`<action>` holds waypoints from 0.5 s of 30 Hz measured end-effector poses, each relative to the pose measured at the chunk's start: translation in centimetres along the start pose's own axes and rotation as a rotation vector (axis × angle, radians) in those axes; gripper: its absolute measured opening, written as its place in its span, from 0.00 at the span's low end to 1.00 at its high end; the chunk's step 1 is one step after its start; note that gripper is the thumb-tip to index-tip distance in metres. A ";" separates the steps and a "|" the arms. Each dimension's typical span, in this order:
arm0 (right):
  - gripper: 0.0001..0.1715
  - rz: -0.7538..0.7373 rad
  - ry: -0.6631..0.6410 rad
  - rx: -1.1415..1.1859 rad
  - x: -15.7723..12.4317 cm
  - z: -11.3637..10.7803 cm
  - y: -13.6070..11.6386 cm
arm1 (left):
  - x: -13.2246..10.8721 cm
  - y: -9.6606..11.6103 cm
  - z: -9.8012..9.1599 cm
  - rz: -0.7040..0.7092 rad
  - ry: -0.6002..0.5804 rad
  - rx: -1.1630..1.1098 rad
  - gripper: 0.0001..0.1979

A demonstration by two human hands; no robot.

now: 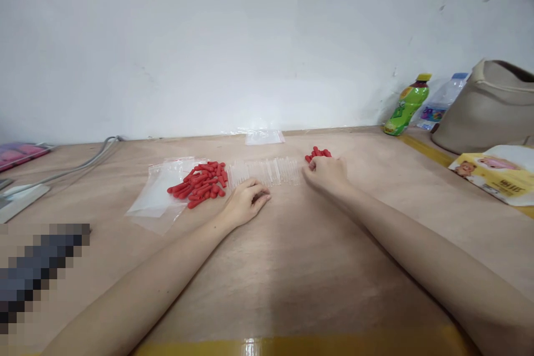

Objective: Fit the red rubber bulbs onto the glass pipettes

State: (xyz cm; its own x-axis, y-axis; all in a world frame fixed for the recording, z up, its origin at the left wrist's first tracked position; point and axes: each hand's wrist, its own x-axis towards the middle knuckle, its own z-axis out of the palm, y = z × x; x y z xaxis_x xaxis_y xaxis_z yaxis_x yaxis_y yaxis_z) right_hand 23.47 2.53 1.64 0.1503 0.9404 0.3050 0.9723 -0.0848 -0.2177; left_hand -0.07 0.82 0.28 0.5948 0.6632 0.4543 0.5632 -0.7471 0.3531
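Note:
My left hand (247,201) rests on the table with loosely curled fingers, a gap showing between thumb and forefinger and nothing visible in it. Just beyond it lies a row of thin clear plastic tubes (267,171). At the row's right end, my right hand (327,172) has its fingers pinched together; whatever they may hold is hidden. A small pile of red rubber-like pieces (317,152) sits right behind that hand, partly covered by it. To the left of the tubes is a larger pile of the same red pieces (200,181), partly on a clear zip bag (156,192).
Another clear bag (265,137) lies by the wall. At the right are a green bottle (408,105), a clear bottle (442,101), a beige bag (488,108) and a yellow-white packet (496,175). A grey cable (94,160) and a pixelated dark object (37,272) are at left.

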 end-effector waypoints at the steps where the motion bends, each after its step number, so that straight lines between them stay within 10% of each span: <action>1: 0.16 -0.003 -0.018 -0.018 0.2 0.1 -0.5 | 0.0 0.0 0.0 0.004 -0.001 0.001 0.08; 15: 0.11 0.024 -0.130 -0.129 1.1 0.6 -3.4 | 0.0 0.0 0.1 -0.042 0.123 0.175 0.09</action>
State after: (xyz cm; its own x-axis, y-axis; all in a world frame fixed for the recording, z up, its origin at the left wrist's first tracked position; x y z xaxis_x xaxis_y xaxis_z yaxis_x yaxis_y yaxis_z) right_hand 20.27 4.03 2.17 0.1578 0.9716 0.1763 0.9848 -0.1418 -0.1000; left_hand -0.05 0.82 0.23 0.5002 0.6753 0.5420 0.6835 -0.6922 0.2317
